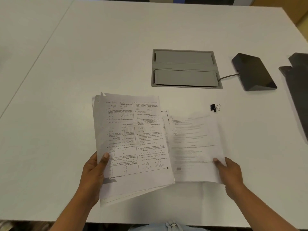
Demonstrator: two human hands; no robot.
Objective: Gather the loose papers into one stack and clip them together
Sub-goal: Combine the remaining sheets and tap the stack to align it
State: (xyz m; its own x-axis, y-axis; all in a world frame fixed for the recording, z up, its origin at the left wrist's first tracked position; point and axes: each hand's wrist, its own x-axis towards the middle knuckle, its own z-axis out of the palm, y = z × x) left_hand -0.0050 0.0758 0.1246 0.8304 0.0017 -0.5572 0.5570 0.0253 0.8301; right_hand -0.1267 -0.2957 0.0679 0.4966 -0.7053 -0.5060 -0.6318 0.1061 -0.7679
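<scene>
The left hand (pixel 95 172) pinches the paper stack (pixel 133 140), thumb on top, while the right hand (pixel 230 175) grips one loose sheet (pixel 195 147) at its edge.

bright even light, soft shadows (right sheet (pixel 195 147) blurred)

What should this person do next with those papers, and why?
Probably slide the sheet in the right hand onto the stack that the left hand holds. The papers are in two bunches, a sheet lies between them, and the clip lies untouched on the table, so gathering comes first.
</scene>
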